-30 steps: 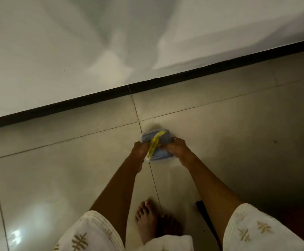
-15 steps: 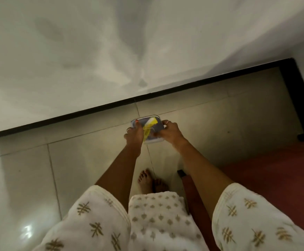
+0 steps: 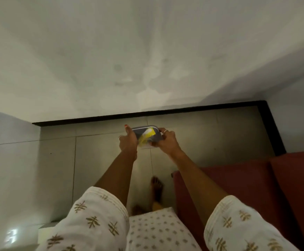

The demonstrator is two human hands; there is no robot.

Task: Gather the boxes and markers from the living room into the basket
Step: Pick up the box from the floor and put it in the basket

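Gripping from both ends, the left hand (image 3: 128, 142) and the right hand (image 3: 167, 143) hold a small box (image 3: 147, 135) out in front of the person, raised above the floor (image 3: 211, 138). The box is a shallow rounded rectangle with a smooth grey-blue lid, a clear plastic base and something yellow showing through or on its top; what the yellow part is cannot be told. The left hand's fingers curl round the box's left end with the thumb raised along its edge, and a thin ring shows on one finger. The right hand's fingers wrap the right end, another ring catching light.

Below lies glossy grey tile with thin dark grout lines, bordered by a black skirting strip (image 3: 93, 120) at the foot of a matt white wall (image 3: 111, 60). A dark red cushioned sofa (image 3: 256, 182), cloth-like in surface, fills the lower right. Both forearms come out of loose white sleeves (image 3: 93, 220) woven with small gold motifs. One bare foot (image 3: 156, 187) rests on the tile beneath the arms.
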